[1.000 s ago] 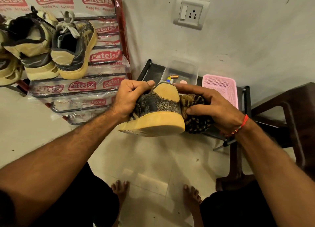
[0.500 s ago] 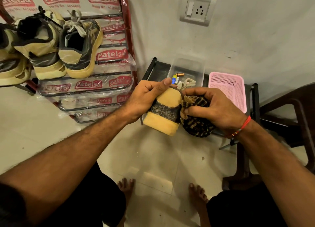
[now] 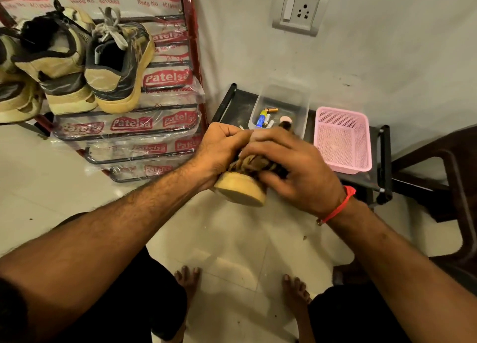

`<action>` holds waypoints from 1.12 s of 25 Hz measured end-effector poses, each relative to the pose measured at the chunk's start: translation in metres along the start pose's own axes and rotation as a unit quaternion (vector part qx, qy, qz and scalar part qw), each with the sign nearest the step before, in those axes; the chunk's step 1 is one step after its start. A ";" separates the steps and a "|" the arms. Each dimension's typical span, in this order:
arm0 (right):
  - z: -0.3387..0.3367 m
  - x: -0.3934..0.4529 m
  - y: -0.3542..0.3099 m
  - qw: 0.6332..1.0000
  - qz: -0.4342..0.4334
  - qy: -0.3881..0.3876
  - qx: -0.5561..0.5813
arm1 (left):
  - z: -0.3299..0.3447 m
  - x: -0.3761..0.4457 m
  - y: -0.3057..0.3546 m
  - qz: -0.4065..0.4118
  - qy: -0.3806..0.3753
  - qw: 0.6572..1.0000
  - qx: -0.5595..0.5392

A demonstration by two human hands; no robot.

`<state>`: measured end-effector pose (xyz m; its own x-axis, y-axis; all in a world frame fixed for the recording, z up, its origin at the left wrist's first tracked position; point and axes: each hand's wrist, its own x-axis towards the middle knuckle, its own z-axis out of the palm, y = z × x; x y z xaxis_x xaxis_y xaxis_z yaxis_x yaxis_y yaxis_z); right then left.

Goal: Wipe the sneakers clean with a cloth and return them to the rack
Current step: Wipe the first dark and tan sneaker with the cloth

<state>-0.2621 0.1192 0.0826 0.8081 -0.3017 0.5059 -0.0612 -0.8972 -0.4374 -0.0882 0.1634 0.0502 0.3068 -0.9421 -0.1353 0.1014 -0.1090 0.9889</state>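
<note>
Seemingly, right hand [image 3: 296,172] hides cloth [image 3: 247,162] over sneaker [image 3: 240,188].

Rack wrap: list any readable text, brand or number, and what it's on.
"Patelsa": red-and-white logo repeated across the clear plastic wrap on the shoe rack.
"Redg No": small line under the top logos; the digits after it are too blurred to read.
Batteries in the clear box: print too small to read.
Sneakers: no readable text.
</note>
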 end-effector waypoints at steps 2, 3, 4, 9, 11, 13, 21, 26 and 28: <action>-0.001 -0.003 0.004 0.998 0.054 0.045 -0.004 | -0.001 0.002 0.001 -0.020 0.039 0.999 -0.029; 0.002 -0.003 -0.002 0.998 0.043 0.045 0.012 | -0.003 0.002 0.002 -0.023 0.047 0.998 -0.034; 0.006 -0.003 -0.011 0.999 0.013 0.031 0.032 | -0.003 0.000 0.003 -0.022 0.041 0.999 -0.025; 0.004 0.005 -0.007 0.998 0.033 0.043 0.011 | -0.004 -0.003 0.001 -0.016 0.045 0.999 -0.021; 0.008 0.003 -0.012 0.999 0.002 0.010 0.054 | -0.005 -0.002 -0.002 0.001 0.026 1.000 0.000; 0.015 0.005 -0.017 0.998 -0.029 -0.011 0.047 | -0.002 -0.002 -0.005 0.013 0.005 0.999 0.047; 0.007 0.006 -0.010 1.000 -0.001 0.009 0.020 | 0.005 -0.003 -0.005 0.004 0.031 0.999 0.009; 0.002 0.005 -0.008 0.999 0.001 0.005 0.044 | 0.001 -0.004 0.002 -0.014 0.014 0.999 -0.036; 0.003 0.006 -0.010 0.999 0.027 0.029 0.024 | -0.006 -0.001 0.003 -0.043 0.042 0.995 -0.076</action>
<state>-0.2549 0.1274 0.0873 0.7693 -0.3683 0.5220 -0.0747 -0.8633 -0.4991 -0.0827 0.1656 0.0533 0.3690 -0.9004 -0.2305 0.2710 -0.1330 0.9533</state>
